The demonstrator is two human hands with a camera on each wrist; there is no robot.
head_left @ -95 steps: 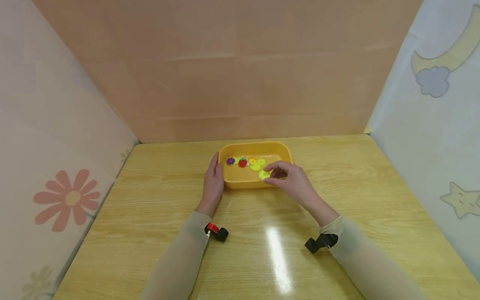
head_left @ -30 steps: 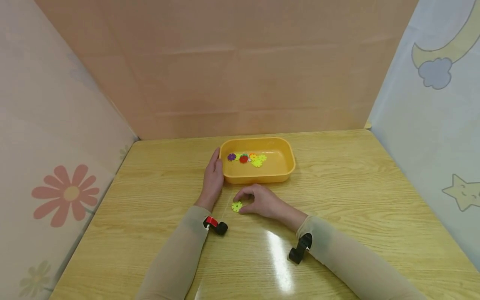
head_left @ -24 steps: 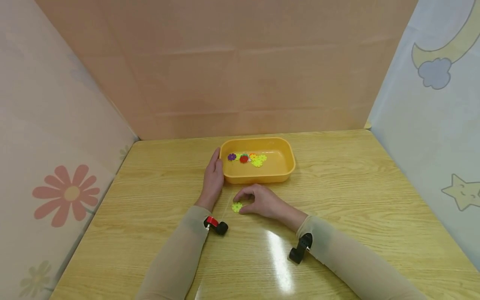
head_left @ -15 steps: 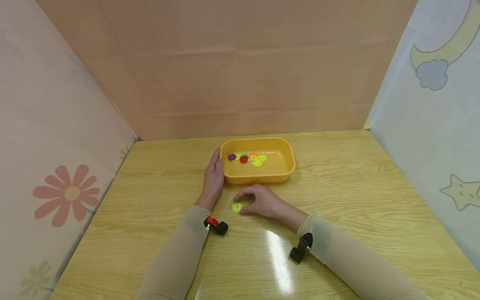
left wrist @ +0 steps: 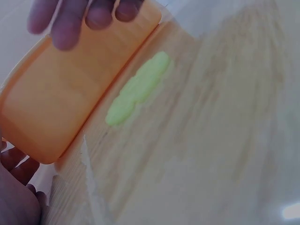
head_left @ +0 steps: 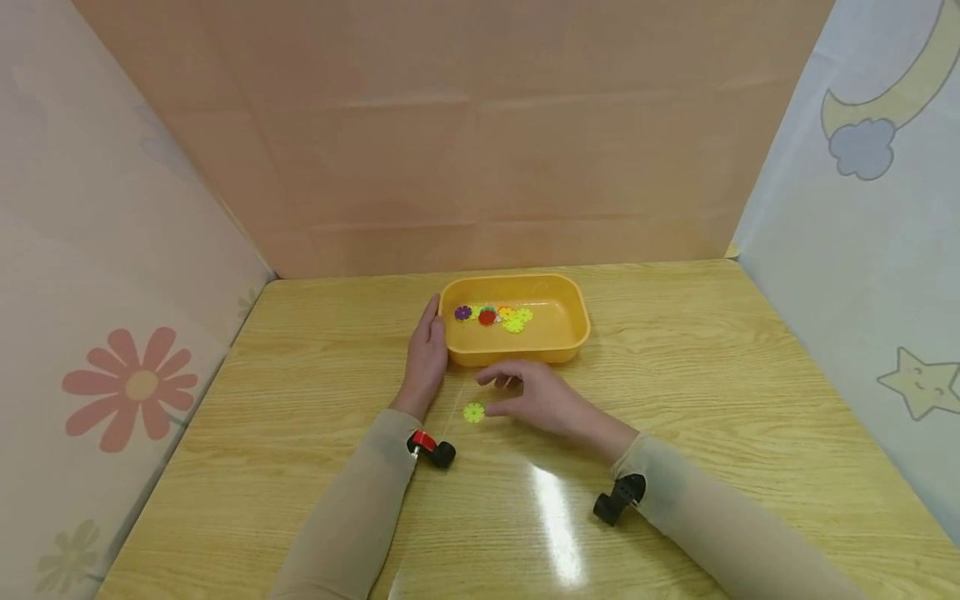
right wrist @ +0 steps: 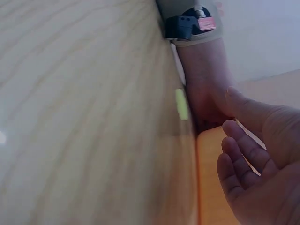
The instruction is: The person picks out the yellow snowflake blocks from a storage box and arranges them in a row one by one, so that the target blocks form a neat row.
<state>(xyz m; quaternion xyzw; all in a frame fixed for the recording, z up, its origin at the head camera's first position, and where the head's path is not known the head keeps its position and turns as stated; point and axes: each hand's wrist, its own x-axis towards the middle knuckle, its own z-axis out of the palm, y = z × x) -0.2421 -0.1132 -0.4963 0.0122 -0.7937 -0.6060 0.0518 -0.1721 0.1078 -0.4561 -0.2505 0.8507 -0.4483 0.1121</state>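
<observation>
A yellow-green flower-shaped plastic piece [head_left: 474,412] lies flat on the table in front of the orange tray [head_left: 517,358]. My right hand [head_left: 536,396] hovers just to the right of it, thumb and fingers spread apart and holding nothing. In the right wrist view the fingers of the right hand [right wrist: 262,164] are loosely bent beside the tray wall. My left hand [head_left: 426,358] rests along the tray's left side with straight fingers. Inside the tray lie a purple flower piece [head_left: 462,312], a red one [head_left: 487,317] and several yellow ones [head_left: 514,326].
The wooden table [head_left: 300,417] stretches around the tray. A tan backdrop [head_left: 480,167] stands behind it, with patterned panels on both sides. A thin line runs over the tabletop near the left wrist, and a bright reflection shines on the near part.
The right hand took a yellow-green flower piece from the tray and set it on the table. It has now let go and drawn slightly back to the right. The left hand stays.
</observation>
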